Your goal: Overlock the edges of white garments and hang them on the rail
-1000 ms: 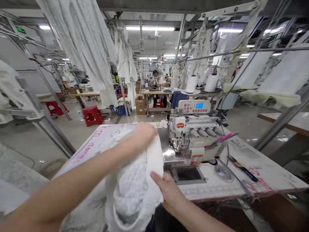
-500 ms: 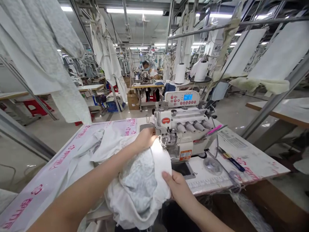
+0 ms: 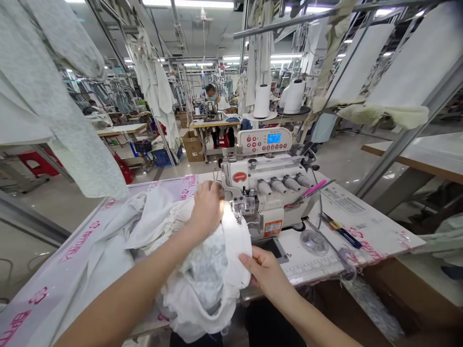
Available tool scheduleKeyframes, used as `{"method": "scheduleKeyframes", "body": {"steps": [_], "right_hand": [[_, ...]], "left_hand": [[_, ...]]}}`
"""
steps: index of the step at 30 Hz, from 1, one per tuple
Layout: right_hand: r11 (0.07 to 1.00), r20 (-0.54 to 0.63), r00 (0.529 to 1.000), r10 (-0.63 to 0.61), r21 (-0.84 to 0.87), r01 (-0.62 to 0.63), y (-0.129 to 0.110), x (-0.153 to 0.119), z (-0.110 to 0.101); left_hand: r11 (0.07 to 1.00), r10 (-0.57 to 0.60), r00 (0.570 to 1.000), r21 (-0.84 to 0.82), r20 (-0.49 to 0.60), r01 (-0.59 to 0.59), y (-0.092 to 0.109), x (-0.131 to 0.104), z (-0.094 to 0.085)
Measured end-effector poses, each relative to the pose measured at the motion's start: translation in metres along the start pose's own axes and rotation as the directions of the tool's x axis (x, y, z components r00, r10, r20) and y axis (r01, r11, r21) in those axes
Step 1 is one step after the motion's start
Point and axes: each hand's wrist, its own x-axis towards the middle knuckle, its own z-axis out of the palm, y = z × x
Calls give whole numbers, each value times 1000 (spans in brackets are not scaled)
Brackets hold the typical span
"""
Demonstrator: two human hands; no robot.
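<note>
A white garment (image 3: 237, 250) with a broad smooth band and a gathered, pale patterned body lies at the front of an overlock sewing machine (image 3: 273, 219). The band's upper end runs in beside the presser foot, under a bright lamp spot. My left hand (image 3: 208, 207) is closed over the cloth just left of the foot, fingers bent and slightly blurred, fingertips partly hidden. Lower down on the right, my right hand (image 3: 262, 267) pinches the band's edge between thumb and fingers. The garment's lower part hangs over the table's front edge.
Loose white cloth (image 3: 112, 246) covers the table's left part. Right of the machine are tweezers (image 3: 342, 231) and a clear round spool (image 3: 314, 242). Thread cones (image 3: 262, 101) stand behind. Cloth pieces (image 3: 77, 135) hang at both sides. A person (image 3: 213, 99) sits at a farther machine.
My left hand has shifted up and its fingers have lifted and bent more. My right hand still pinches the band, which looks shorter and less round. The camera view has moved slightly.
</note>
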Motion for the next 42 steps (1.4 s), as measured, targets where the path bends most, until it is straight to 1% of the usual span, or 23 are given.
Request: {"method": "scheduleKeyframes", "body": {"steps": [4,7,10,12,16,17,20,22,23,24,25,26,27,28,29,30,32,33,35,37,39,40,42], "right_hand": [[1000,7,1000,-23,-2,23,-1,1,-3],[994,-15,996,-89,-65,88,3,7,-7],[988,-32,990,-138,-77,135,6,11,-8],[985,-35,987,-154,-84,151,7,11,-9],[976,-46,984,-172,-144,164,9,9,-12],[975,-48,984,-171,-155,162,9,9,-12],[975,-51,985,-164,-163,153,8,12,-13],[973,-50,986,-161,-173,150,6,13,-12],[972,-48,987,-156,-183,145,5,11,-12],[971,-47,987,-151,-193,139,5,7,-11],[971,-51,988,-145,-202,132,6,0,-10],[971,-44,991,-125,-211,113,9,-9,-9],[971,-18,996,-84,-225,78,13,-22,-9],[968,29,999,-24,-247,31,20,-36,-8],[959,86,995,45,-282,-19,27,-52,-7],[941,140,984,112,-333,-59,36,-68,-6],[880,190,965,181,-470,-72,54,-97,-5],[835,182,970,158,-550,-33,62,-109,-5],[711,181,981,64,-698,83,76,-127,-5],[628,244,970,19,-758,179,86,-138,-6],[664,316,947,62,-721,198,91,-142,-9],[706,343,935,93,-685,182,92,-141,-11],[795,365,923,124,-593,128,88,-136,-14]], "left_hand": [[987,159,982,-31,102,-156,13,-47,-11],[979,204,970,-54,136,-199,14,-59,-11],[982,151,988,-111,-37,-155,18,-73,-14],[983,80,989,-154,-121,-98,25,-100,-16],[989,-41,999,-143,20,43,31,-171,-6],[992,-57,998,-107,22,59,29,-182,-2],[1000,-7,1000,-14,9,7,15,-190,-2],[995,78,990,-71,117,-70,8,-182,-15],[984,101,973,-163,209,-67,8,-178,-24],[956,111,936,-294,334,-9,9,-178,-33],[893,117,869,-434,480,119,13,-181,-40],[790,125,771,-533,625,304,18,-188,-45],[660,134,657,-562,742,499,23,-200,-46],[530,150,559,-544,815,651,29,-214,-44],[426,168,494,-514,853,745,34,-230,-39],[358,171,470,-499,866,789,37,-246,-32],[324,147,506,-525,850,787,41,-273,-17],[340,136,529,-541,837,769,42,-282,-11],[371,113,574,-571,811,732,41,-290,-4],[336,59,644,-622,763,707,40,-286,-4],[255,-13,713,-687,701,680,41,-277,-7],[227,-32,732,-708,681,668,43,-273,-9],[220,15,725,-710,688,669,47,-267,-13]]}}
